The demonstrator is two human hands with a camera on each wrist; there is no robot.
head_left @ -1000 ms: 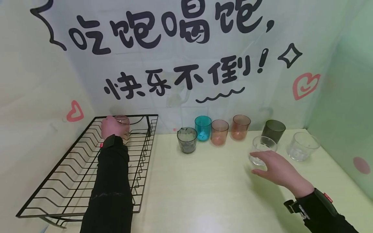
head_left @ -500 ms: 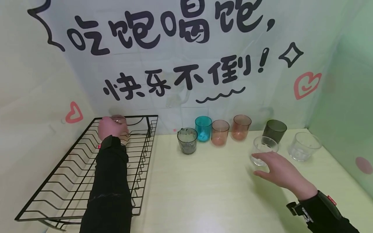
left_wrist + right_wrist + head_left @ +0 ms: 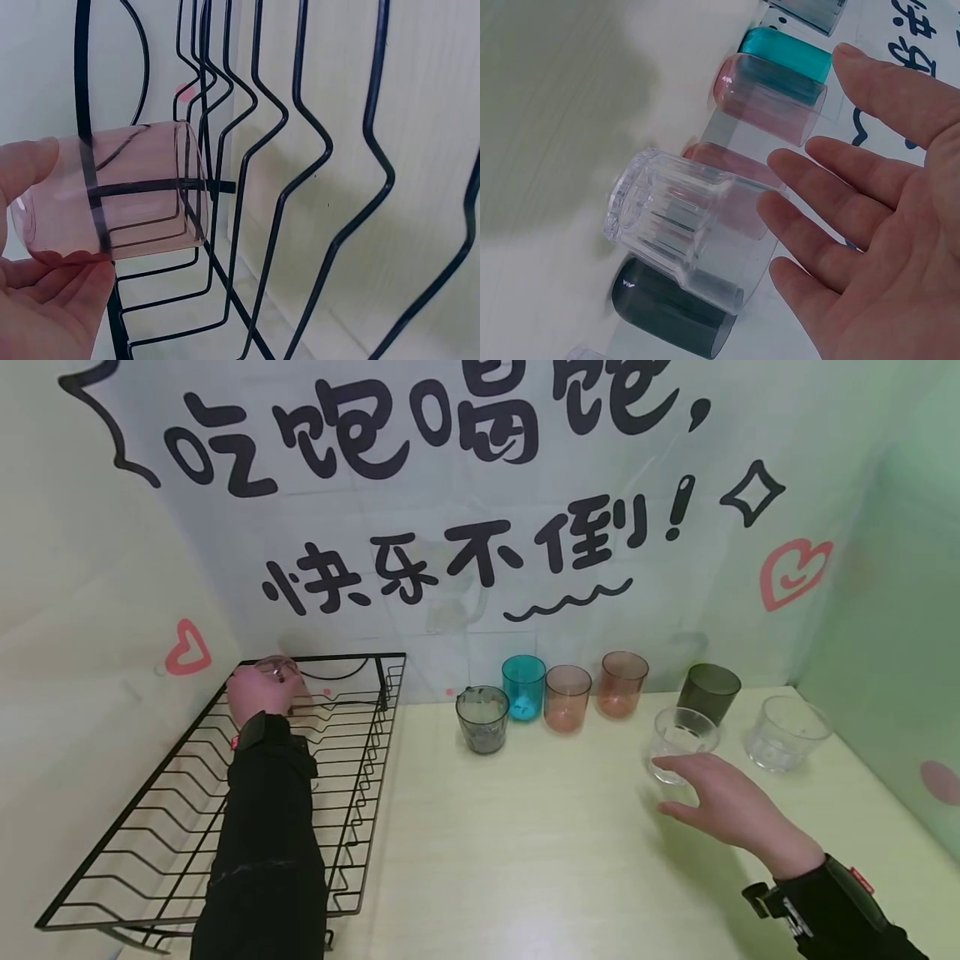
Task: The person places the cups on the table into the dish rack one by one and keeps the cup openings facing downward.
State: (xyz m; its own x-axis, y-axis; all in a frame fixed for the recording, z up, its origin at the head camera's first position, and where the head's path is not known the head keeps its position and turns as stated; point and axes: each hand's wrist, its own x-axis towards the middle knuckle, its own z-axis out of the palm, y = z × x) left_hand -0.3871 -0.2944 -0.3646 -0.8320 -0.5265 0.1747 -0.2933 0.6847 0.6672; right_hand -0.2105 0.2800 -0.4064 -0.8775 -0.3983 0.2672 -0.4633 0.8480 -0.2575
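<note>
My left hand [image 3: 258, 692] grips a clear pink cup [image 3: 146, 161] over the far end of the black wire dish rack [image 3: 112, 923]. In the left wrist view the cup lies on its side between thumb and fingers, and rack wires show through it. Whether it rests on the wires I cannot tell. My right hand [image 3: 720, 797] is beside a clear cup [image 3: 735, 232], fingers spread and palm bare. The right wrist view shows the fingertips close to that cup's rim; contact is unclear.
Along the back wall stand a grey cup [image 3: 482, 722], a teal cup [image 3: 523, 687], a pink cup [image 3: 567, 700], another pink cup [image 3: 622, 687] and a dark green cup [image 3: 708, 692]. Another clear cup [image 3: 783, 735] is near the right wall.
My left hand has moved left across the rack with the pink cup held. My right hand keeps its pose by the clear cup, while the head view has shifted slightly.
</note>
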